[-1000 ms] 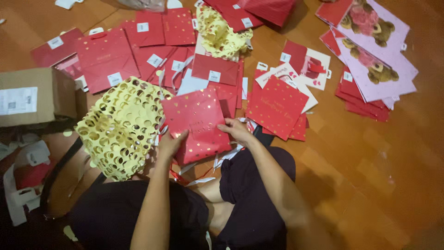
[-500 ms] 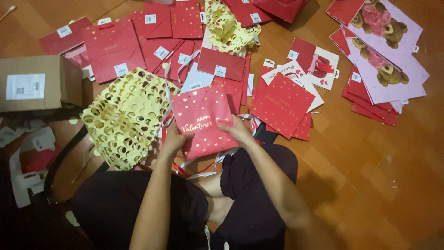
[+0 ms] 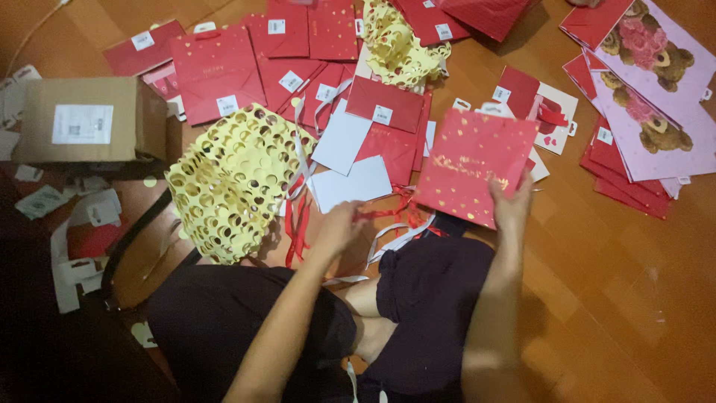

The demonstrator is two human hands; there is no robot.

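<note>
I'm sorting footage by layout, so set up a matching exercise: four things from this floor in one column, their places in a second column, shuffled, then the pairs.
Things:
1. red gift bag with gold dots
2. cardboard box
3. pink bags with teddy bears
4. yellow cut-out paper sheet

Places:
A. far right of the floor
B. held up in the right hand
C. far left of the floor
D. just left of the left hand, beside red ribbons

Pairs: 1-B, 2-C, 3-A, 4-D

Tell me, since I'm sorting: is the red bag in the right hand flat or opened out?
Flat: the red bag shows one even face, held by the right hand.
</note>
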